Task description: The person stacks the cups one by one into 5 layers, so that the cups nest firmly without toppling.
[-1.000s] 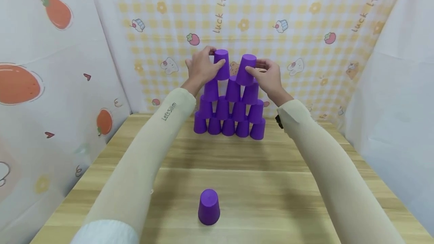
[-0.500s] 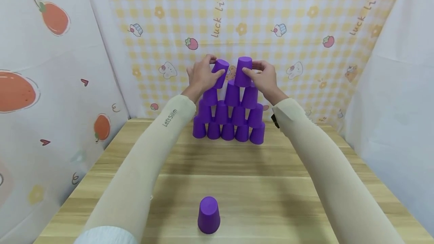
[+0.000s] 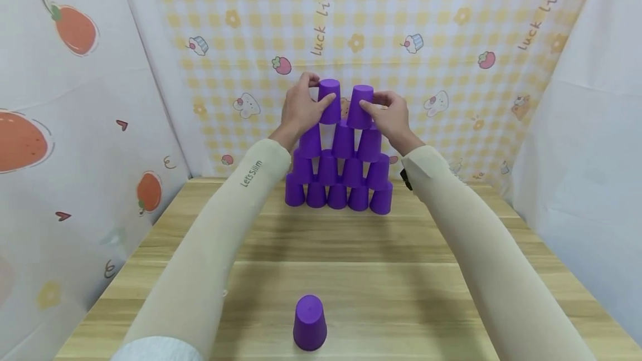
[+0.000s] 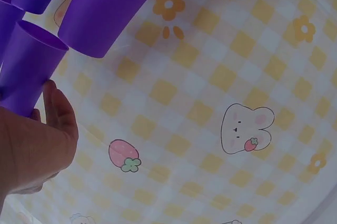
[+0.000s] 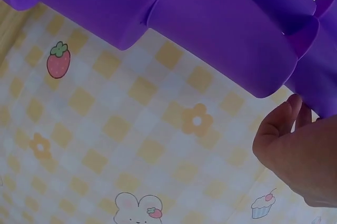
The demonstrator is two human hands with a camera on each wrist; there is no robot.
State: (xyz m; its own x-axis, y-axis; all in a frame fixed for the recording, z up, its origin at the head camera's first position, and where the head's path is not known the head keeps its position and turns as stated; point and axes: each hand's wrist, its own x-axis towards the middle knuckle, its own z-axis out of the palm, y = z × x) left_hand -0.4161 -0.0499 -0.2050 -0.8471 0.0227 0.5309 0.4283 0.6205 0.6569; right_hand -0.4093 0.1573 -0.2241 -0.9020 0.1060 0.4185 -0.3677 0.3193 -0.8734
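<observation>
Upside-down purple cups stand in a tiered pyramid [image 3: 328, 167] near the back of the table. My left hand [image 3: 298, 107] pinches one cup [image 3: 330, 115] between thumb and fingers at the pyramid's upper left. In the left wrist view, that cup [image 4: 29, 66] has its open rim close to the cup below [image 4: 105, 13]. At the upper right, my right hand [image 3: 394, 118] holds another cup [image 3: 356, 118] by its side. In the right wrist view, the right hand's cup [image 5: 322, 71] overlaps the tier beneath. A gap separates the two held cups.
A lone purple cup [image 3: 309, 325] stands upside down on the wooden table [image 3: 391, 294] near its front edge. Behind the pyramid hangs a yellow checked cloth [image 3: 401, 4]. White cloths flank the table, the left one [image 3: 107, 82] printed with fruit.
The left hand's cup tilted and dipped, then rose upright again and shifted slightly right. The right hand's cup went from leaning to nearly upright over the tier. The head view shifted slightly.
</observation>
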